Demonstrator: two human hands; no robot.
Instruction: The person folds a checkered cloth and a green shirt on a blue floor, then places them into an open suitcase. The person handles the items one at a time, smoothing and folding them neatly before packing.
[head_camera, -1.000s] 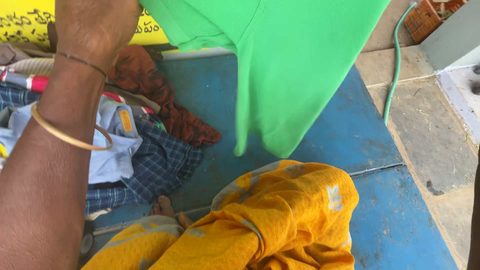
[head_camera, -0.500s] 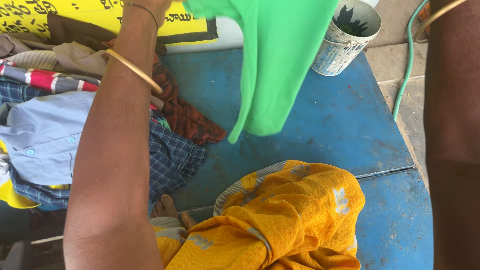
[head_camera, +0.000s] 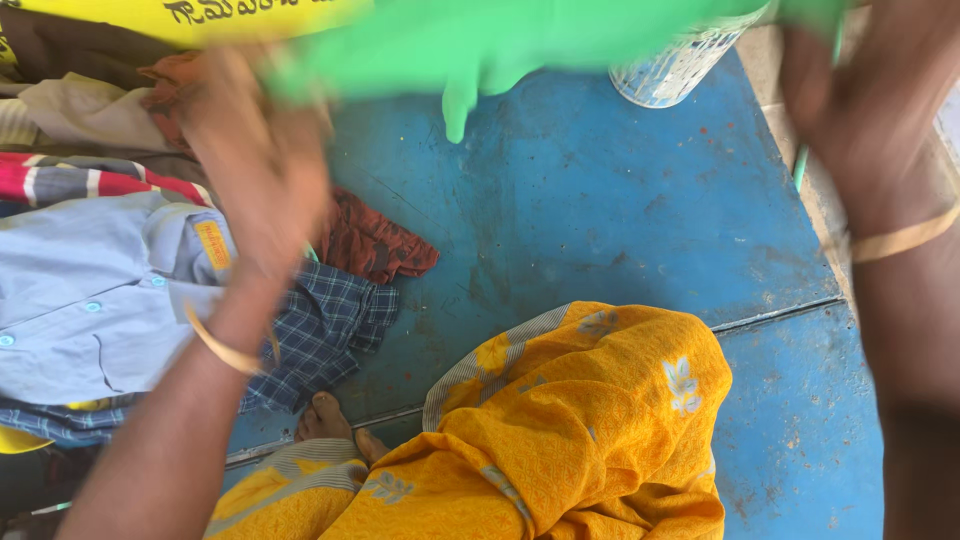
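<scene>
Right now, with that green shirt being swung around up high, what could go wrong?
The blurred bright green cloth shirt stretches between the left hand and right hand, right above the round pale tin bucket. It might catch the bucket and tip it. A dangling tip could also brush the scuffed blue painted platform and pick up dirt.

Your green cloth (head_camera: 480, 45): plain bright green, blurred. Surface (head_camera: 600, 220): blue, worn, darker scuffs. Your garment (head_camera: 580, 430): orange-yellow, pale flower motifs, grey-white striped border. Shirt (head_camera: 90, 300): light blue, pale blue buttons, small yellow label with red marks. Checked cloth (head_camera: 330, 320): navy with white lines. Rust cloth (head_camera: 375, 240): reddish brown, dark print. Striped cloth (head_camera: 80, 180): red, white, dark bands. Bangles (head_camera: 225, 345): gold. Tin (head_camera: 675, 65): white, mottled grey. Board (head_camera: 150, 12): yellow, black lettering.
</scene>
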